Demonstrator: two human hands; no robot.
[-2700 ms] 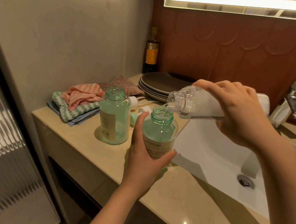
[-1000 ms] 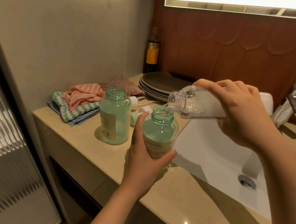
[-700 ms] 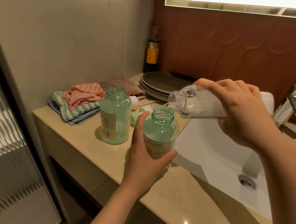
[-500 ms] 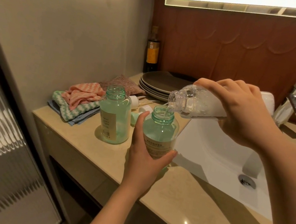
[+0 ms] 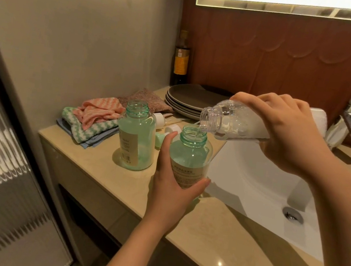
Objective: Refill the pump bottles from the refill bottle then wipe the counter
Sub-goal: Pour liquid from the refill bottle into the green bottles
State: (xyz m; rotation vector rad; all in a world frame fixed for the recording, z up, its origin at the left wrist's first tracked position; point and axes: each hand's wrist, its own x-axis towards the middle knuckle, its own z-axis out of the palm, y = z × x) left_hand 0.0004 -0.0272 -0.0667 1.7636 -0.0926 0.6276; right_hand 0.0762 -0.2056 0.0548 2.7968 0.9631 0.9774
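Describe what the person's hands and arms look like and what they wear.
Both hands, left and right, are bare: no gloves, rings, watch or bracelet show. Both forearms are uncovered as far as the frame edge, with no sleeve in view. Nails look short and unpainted.

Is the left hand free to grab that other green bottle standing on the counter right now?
Probably not yet. The left hand is wrapped around the green bottle being filled, steadying it under the tilted refill bottle. The other green bottle stands close by with nothing between, so the way is open once it lets go.

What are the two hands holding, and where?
Left hand grips the green bottle's lower body; right hand grips the clear refill bottle's body.
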